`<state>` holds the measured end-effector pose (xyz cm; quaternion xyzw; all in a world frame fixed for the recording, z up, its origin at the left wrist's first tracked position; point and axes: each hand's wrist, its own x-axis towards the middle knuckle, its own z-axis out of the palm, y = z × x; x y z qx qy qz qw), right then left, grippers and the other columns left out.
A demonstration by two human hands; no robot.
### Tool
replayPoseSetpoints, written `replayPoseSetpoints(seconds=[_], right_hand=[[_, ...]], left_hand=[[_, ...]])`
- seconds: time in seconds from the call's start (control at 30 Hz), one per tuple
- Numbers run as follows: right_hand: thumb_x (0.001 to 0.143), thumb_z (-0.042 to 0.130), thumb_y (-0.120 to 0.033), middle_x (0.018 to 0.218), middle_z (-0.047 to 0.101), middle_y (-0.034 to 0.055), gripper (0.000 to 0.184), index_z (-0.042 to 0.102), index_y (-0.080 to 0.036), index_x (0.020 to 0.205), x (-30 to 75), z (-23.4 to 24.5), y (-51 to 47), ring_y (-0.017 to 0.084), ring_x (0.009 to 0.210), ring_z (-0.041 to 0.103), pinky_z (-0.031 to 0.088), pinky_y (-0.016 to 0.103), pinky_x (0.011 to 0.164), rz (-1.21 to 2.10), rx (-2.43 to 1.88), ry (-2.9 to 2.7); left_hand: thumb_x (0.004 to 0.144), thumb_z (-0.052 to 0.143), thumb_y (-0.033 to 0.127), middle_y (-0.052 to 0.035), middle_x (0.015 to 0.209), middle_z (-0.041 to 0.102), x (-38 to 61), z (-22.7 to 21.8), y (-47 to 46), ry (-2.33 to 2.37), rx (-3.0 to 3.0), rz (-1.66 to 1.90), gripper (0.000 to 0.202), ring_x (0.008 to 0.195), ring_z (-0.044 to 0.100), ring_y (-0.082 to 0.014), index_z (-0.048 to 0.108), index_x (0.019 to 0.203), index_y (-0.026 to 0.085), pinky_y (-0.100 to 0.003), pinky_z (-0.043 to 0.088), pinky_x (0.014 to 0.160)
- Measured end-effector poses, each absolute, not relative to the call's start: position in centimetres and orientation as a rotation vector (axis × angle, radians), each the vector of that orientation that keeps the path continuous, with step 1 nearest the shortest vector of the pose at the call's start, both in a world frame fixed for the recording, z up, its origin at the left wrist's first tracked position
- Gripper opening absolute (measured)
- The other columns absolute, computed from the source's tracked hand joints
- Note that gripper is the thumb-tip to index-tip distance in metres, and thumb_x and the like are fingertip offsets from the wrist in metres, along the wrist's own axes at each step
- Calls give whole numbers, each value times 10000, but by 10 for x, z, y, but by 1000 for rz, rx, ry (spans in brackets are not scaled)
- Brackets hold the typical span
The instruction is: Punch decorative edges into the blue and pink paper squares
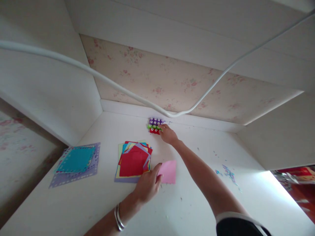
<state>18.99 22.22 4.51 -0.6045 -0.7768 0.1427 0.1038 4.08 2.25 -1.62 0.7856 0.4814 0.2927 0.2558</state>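
My left hand (147, 185) is closed on the left edge of a square of pink paper (168, 172), pinched between thumb and fingers just above the white surface. Farther back, my right hand (168, 133) curls its thumb and fingers around the right end of a block of small craft punches (155, 122). These stand in rows of purple, green and red with white round tops; my fingers partly hide the gripped one. Beside my left hand lies a loose pile of coloured paper sheets (134, 162), red uppermost, with blue, yellow and purple edges showing.
At the left lie blue and purple sheets (76, 159) with patterned edges. Tiny blue and pink paper bits (228, 173) are scattered at the right. A white cable (128, 91) hangs across the view. White panels and a floral back wall (157, 78) enclose the surface.
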Motion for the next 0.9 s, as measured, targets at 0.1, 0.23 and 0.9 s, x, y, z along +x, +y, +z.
replayPoseSetpoints(seconds=[0.1, 0.23, 0.9], right_hand=[[953, 424, -242, 1357, 518, 86, 365, 574, -241, 1286, 187, 42, 223, 244, 1113, 579, 426, 349, 950, 394, -1787, -2359], [958, 426, -254, 1269, 579, 89, 331, 608, -237, 1234, 187, 38, 224, 232, 1076, 592, 430, 335, 931, 372, -1786, -2392], [829, 615, -400, 932, 742, 60, 245, 642, -213, 986, 273, 31, 136, 192, 854, 709, 528, 288, 732, 1045, -1637, -1645]], left_hand=[[947, 440, 277, -117, 983, 714, 40, -16, 25, 1313, 2072, 790, 511, 727, 705, -228, 320, 1439, 207, -314, 552, 655], [954, 429, 269, -125, 1009, 712, 38, -15, 25, 1310, 2085, 780, 601, 734, 706, -233, 198, 1504, 204, -322, 552, 660], [889, 487, 154, -41, 1013, 704, 36, -12, 37, 1305, 1899, 964, 236, 935, 666, -166, 649, 1049, 216, -290, 521, 874]])
